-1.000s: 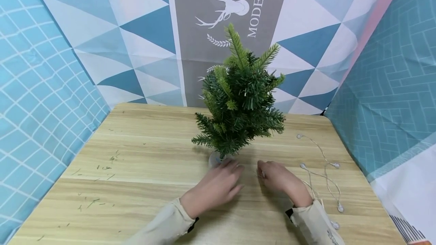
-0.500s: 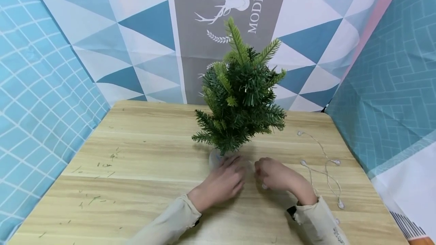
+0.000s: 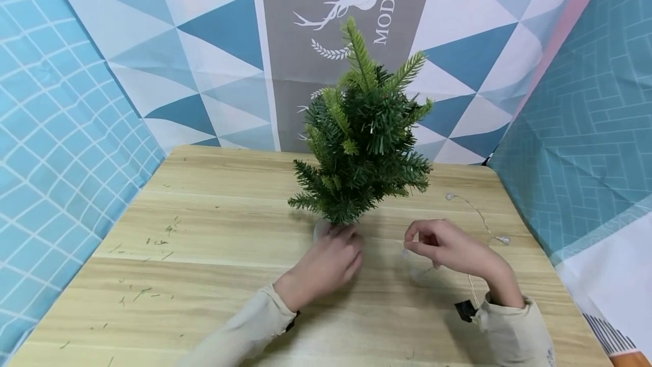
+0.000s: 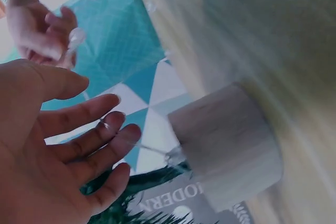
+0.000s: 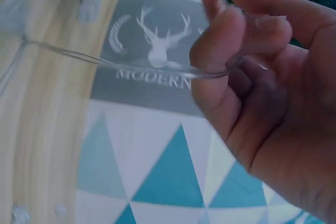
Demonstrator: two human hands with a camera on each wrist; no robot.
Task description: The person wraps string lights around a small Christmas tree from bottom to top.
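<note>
I see the right hand [image 3: 448, 247] pinching the light string [image 4: 77, 36], running leftward to the left hand [image 3: 326, 265], fingers loosely extended beside the base [image 4: 226, 145]; the tree [image 3: 369, 140] stands upright, tip up, beyond.

Wood-grain table [image 3: 229, 231], blue grid sheet [image 3: 61, 123]; triangle-patterned backdrop [image 3: 214, 38], teal sheet [image 3: 586, 135]
</note>
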